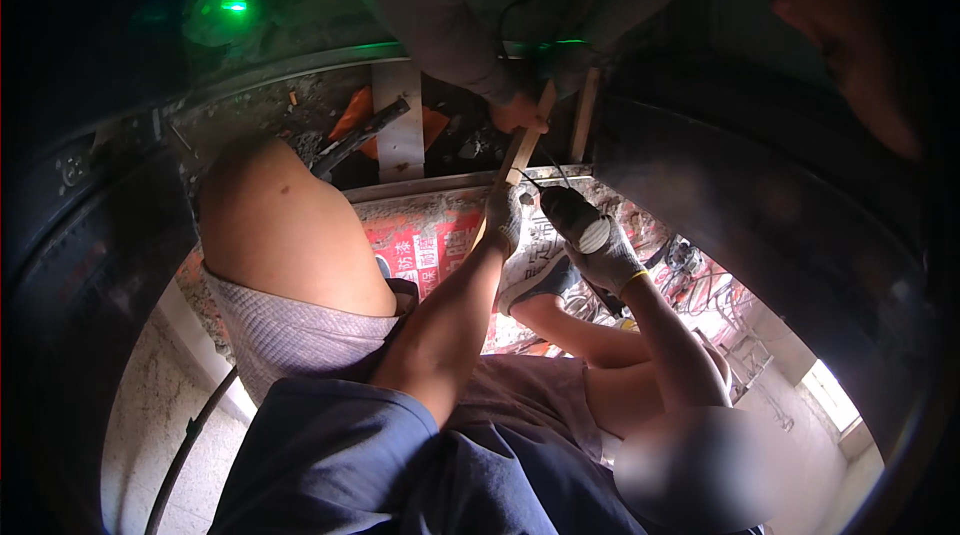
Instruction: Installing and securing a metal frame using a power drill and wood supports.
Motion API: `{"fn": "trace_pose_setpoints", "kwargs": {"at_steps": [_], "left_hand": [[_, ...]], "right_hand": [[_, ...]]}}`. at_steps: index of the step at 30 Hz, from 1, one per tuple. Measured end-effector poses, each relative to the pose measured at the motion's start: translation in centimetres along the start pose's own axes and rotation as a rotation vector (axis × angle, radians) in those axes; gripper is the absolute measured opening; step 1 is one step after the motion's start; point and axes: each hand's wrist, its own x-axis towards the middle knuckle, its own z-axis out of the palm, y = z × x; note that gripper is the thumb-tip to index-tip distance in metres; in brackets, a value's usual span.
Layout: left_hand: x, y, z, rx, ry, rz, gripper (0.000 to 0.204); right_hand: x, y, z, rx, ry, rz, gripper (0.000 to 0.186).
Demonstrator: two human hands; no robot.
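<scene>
My left hand (pixel 507 213), in a pale work glove, is closed round the near end of a narrow wooden strip (pixel 523 148). My right hand (pixel 612 257), gloved too, grips a dark power drill (pixel 568 211) by its handle. The drill's thin bit points up and left toward the strip, close to my left fingers; whether it touches the wood I cannot tell. Farther up the strip, a co-worker's bare hand (pixel 519 116) holds it from the far side. Much of the drill's handle is hidden by my right hand.
A metal-edged ledge crosses beyond my knees. A pale board (pixel 398 125), a dark bar (pixel 362 138) and orange scraps lie behind it, with another wood strip (pixel 584 117) standing at right. Red printed sheeting (pixel 420 250) and tangled cables (pixel 683 257) cover the floor. Dark panels flank both sides.
</scene>
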Motion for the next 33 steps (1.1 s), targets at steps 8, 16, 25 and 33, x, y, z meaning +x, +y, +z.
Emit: {"fn": "trace_pose_setpoints", "kwargs": {"at_steps": [8, 16, 25, 33], "left_hand": [[-2.0, 2.1, 1.4, 0.206, -0.028, 0.063, 0.011], [-3.9, 3.6, 2.7, 0.157, 0.109, -0.038, 0.011], [-4.5, 4.5, 3.1, 0.128, 0.059, -0.011, 0.008], [-4.8, 4.6, 3.6, 0.194, 0.051, -0.121, 0.017]], "right_hand": [[-0.4, 1.8, 0.7, -0.046, -0.042, 0.015, 0.034], [0.4, -1.4, -1.7, 0.063, -0.097, 0.181, 0.038], [0.3, 1.3, -0.1, 0.119, -0.009, 0.128, 0.038], [0.1, 1.1, -1.0, 0.108, -0.009, 0.213, 0.033]]}}
